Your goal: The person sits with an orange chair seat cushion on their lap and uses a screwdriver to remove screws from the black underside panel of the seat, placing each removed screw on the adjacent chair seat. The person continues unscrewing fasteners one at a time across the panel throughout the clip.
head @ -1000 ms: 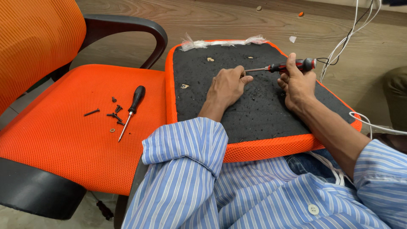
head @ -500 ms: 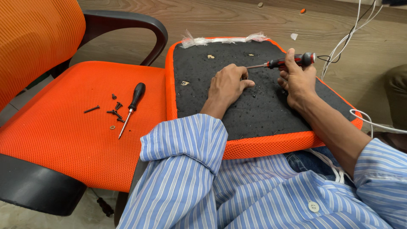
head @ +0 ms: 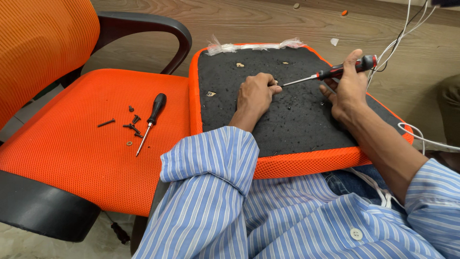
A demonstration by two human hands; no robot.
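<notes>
An office floor turned repair spot.
Beside the orange mesh office chair (head: 86,139) lay wood-look flooring (head: 268,24) and white cables (head: 407,29).

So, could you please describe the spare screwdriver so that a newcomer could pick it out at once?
Start at the orange mesh chair seat left of the person's lap. Beside the small dark screws lies the spare screwdriver. Its handle is all black and no hand touches it, unlike the red-and-black screwdriver in the right hand.

Left hand (head: 255,93) curled, knuckles up; right hand (head: 349,86) closed in a grip.
</notes>
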